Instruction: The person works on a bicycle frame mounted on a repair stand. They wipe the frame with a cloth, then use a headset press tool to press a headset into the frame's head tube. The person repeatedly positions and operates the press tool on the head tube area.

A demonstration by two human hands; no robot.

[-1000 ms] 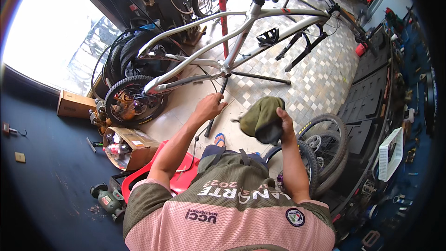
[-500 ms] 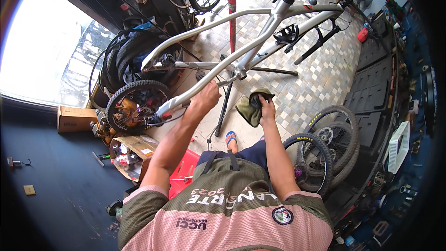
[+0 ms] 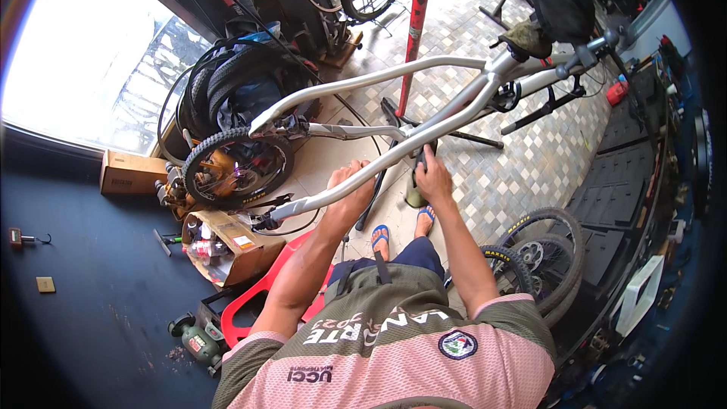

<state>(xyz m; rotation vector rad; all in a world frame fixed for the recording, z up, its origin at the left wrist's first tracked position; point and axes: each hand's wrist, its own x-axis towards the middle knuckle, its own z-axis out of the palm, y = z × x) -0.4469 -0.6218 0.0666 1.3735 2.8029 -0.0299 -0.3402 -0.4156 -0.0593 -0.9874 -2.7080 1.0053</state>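
Observation:
A silver bicycle frame (image 3: 322, 198) without wheels is tilted across the space before me. My left hand (image 3: 354, 188) is closed about its near rear tube, the fingers partly behind the metal. My right hand (image 3: 434, 179) holds an olive-green cloth (image 3: 414, 195) just below the frame's bottom bracket area. The cloth hangs from the closed fingers, part of it dark and bunched up. A red post (image 3: 415, 34) stands behind the frame. Dark fabric (image 3: 562, 4) covers part of the frame's far right end.
At left, a knobby wheel (image 3: 238, 169) leans by a pile of black tyres (image 3: 216, 87). An open cardboard box (image 3: 250, 257) and a red plastic stool (image 3: 261, 299) are near my left arm. More wheels (image 3: 556, 220) stand right, beside a dark bench (image 3: 606, 174).
My right hand has brought the cloth up close against the frame's lower middle. The left hand stays on the rear tube. The whole view has shifted, the frame now appearing further right.

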